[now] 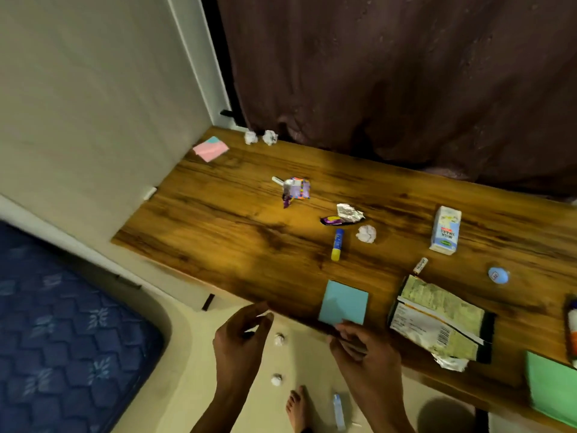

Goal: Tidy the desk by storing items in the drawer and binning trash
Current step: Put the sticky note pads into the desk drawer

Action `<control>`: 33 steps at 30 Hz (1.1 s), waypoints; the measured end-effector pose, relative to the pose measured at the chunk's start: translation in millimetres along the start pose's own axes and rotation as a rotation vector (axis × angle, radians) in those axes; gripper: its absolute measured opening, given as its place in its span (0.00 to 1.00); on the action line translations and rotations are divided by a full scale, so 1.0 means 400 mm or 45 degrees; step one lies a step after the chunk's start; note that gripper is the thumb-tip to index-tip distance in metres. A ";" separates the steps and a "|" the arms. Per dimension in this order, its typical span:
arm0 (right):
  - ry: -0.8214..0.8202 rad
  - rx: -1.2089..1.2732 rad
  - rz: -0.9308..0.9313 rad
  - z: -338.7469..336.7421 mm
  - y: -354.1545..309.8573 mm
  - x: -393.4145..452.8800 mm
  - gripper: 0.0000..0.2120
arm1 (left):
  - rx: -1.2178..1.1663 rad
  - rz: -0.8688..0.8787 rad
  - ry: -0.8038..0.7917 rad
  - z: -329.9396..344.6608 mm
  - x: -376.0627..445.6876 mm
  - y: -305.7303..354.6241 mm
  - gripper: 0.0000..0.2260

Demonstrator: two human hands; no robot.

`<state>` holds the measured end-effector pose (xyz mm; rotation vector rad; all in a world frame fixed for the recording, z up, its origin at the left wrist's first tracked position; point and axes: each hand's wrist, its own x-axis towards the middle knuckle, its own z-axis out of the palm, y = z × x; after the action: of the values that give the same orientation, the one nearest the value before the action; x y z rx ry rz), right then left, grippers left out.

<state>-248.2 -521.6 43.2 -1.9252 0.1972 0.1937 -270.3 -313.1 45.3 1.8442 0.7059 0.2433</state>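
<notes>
Both hands sit off the near edge of the desk [218, 232], over the floor. Left hand [240, 342]: grip narrow, thumb and fingers curled toward each other with what may be a small pale sliver at the fingertips; too blurred to confirm. Right hand [362, 348]: fingers curled at the near edge of the blue sticky pad [343, 301], which overhangs the desk edge slightly; whether it actually pinches the pad I cannot tell.

On the desk, left to right:
- pink sticky notes [210, 149] at the far left corner, near the wall
- two paper balls [260, 137] at the far edge, against the curtain [406, 73]
- purple wrapper [295, 189], mid desk
- foil wrapper [345, 214], with another paper ball [366, 233] just beside it
- glue stick [337, 244], lying flat, near the foil wrapper
- milk carton [445, 230], upright, right of centre
- small tube [420, 265] and blue round eraser [498, 275], apart from each other
- torn green packet [443, 320] near the near edge, right of the pad
- green pad [552, 385] at the right near corner, cut by the frame

Open wood: wide strip along the left and near-left part of the desk, from the purple wrapper to the left edge.

Floor: two small paper balls [278, 359], a bare foot [298, 407], and a pale blue tube [338, 412]. Mattress [62, 323] at near left.
</notes>
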 end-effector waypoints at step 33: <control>-0.332 -0.345 -0.131 0.602 -0.493 0.510 0.16 | 0.142 0.106 -0.161 -0.280 0.750 0.056 0.20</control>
<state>-14.1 -236.2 90.8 -2.1483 -0.1076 0.4164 -76.0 -57.9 59.3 1.9789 0.5657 0.1415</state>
